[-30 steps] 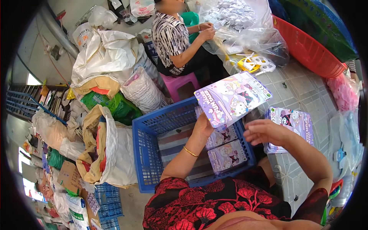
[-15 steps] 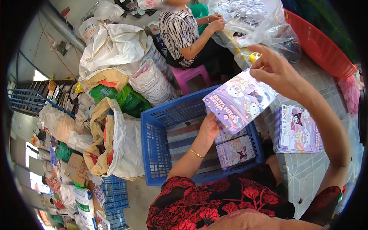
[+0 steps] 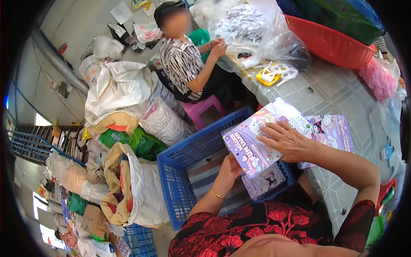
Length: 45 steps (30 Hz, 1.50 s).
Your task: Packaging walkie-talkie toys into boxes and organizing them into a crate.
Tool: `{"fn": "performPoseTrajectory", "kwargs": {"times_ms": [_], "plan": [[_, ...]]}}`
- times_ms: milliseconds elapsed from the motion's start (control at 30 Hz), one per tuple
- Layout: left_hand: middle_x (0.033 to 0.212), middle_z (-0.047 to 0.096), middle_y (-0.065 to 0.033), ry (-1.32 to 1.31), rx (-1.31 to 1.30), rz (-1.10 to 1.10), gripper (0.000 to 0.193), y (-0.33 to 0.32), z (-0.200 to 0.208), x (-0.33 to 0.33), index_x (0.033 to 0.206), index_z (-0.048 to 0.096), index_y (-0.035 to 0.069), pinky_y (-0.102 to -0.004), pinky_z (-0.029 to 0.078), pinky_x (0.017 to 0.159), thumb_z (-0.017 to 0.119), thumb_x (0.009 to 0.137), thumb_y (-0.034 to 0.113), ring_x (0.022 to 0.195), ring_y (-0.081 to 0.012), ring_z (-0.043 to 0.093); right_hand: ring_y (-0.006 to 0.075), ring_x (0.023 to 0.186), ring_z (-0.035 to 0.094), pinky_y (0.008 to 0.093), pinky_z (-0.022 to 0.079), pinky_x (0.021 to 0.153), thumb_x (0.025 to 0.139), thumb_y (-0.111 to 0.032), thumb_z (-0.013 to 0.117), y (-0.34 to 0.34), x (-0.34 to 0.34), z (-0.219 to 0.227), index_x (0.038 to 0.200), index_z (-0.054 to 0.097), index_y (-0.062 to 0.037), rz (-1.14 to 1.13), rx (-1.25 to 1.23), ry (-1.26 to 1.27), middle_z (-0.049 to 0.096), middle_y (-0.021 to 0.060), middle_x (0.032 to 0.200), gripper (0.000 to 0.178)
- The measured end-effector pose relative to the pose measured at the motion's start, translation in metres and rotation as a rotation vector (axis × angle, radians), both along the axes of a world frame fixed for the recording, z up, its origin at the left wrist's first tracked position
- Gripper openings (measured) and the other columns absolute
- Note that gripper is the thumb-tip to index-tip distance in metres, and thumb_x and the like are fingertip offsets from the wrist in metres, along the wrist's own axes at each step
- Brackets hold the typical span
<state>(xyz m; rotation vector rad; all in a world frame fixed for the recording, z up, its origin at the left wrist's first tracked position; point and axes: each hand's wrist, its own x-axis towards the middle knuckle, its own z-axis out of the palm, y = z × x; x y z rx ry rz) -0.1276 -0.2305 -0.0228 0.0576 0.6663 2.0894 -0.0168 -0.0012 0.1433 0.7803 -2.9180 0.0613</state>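
My left hand [image 3: 231,167] holds a flat purple card [image 3: 246,147] with cartoon characters by its lower left edge; the fingers behind it are hidden. Across the card's face lies my right hand [image 3: 287,142], palm down with fingers stretched out. The card is tilted above the right end of a blue plastic crate [image 3: 171,184]. Inside the crate, below it, rest similar purple cards [image 3: 265,182], partly covered. A stack of matching cards [image 3: 336,128] lies on the table just right of my right hand, partly behind it.
A tiled-pattern table [image 3: 329,94] runs along the right, bearing a yellow-and-white plastic item [image 3: 274,75], a red basket [image 3: 329,40] and a clear bag of pale pieces [image 3: 244,23]. Another person [image 3: 184,64] sits on a pink stool [image 3: 201,111]. Sacks [image 3: 141,184] crowd the left.
My right hand has moved from above the card's upper right corner down onto its face, its fingers flattening out. The card stays in my left hand. The view has shifted somewhat.
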Motion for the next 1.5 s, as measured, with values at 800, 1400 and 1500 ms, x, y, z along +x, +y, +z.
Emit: {"fn": "performPoseTrajectory", "kwargs": {"times_ms": [800,1400,1500], "plan": [[0.128,0.058,-0.0175,-0.170,0.046,0.140,0.044,-0.086,-0.053,-0.026,0.125,0.054,-0.002,-0.0499,0.039,0.106,0.055,0.085,0.016,0.120,-0.0328,0.053,0.0346,0.108,0.057,0.0432,0.045,0.092,0.087,-0.022,0.059,0.066,-0.046,-0.017,0.115,0.061,-0.0056,-0.332,-0.181,-0.143,0.059,0.0166,0.119,0.032],[0.128,0.057,-0.0144,-0.269,-0.418,0.537,0.045,-0.109,-0.227,-0.071,0.128,0.053,0.003,-0.0503,0.042,0.103,0.050,0.090,0.025,0.119,-0.0328,0.054,0.0221,0.107,0.053,0.0455,0.030,0.102,0.072,-0.017,0.059,0.114,-0.161,-0.107,0.090,0.068,-0.0110,0.197,0.116,-0.081,0.063,0.0043,0.100,0.021],[0.128,0.057,-0.0148,-0.316,-0.442,0.501,0.043,-0.075,-0.253,-0.092,0.128,0.053,0.002,-0.0504,0.043,0.102,0.048,0.091,0.023,0.117,-0.0326,0.055,0.0237,0.110,0.051,0.0483,0.026,0.105,0.076,-0.017,0.057,0.143,-0.162,-0.138,0.096,0.067,-0.0096,0.488,-0.128,0.450,0.060,0.0067,0.105,0.023]]}}
